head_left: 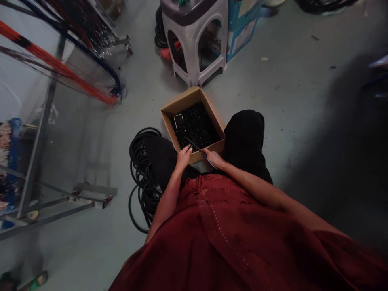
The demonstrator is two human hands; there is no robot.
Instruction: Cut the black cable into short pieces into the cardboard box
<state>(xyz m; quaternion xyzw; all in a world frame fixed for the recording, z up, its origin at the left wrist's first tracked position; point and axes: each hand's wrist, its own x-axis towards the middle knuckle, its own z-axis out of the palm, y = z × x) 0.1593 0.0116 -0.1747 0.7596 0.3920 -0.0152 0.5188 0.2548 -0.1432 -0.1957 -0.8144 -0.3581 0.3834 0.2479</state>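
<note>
One grey floor [287,121] fills most of the view, person seated over it in a red garment [230,238] and black trousers [245,137], knees apart. Metal rack [39,133] stands far left, with orange and blue cable bundles [75,76] slung across its top. White plastic stool [197,36] at top centre, blue carton [242,28] just beside it on the right. Coil of black cable [142,178] lies on the floor touching the left knee. Open cardboard box [178,106] sits between the knees, just in front of the stool, full of small black parts [197,125]; too small to tell what they are. Left hand [183,157] is at the box's near rim, fingers curled, tips just beside the thin black strip [197,148]; cannot tell if it grips it. Right hand [212,157] is beside it at the same rim, closed around that strip, which runs slanted from inside the box over the rim and out under the right hand
</note>
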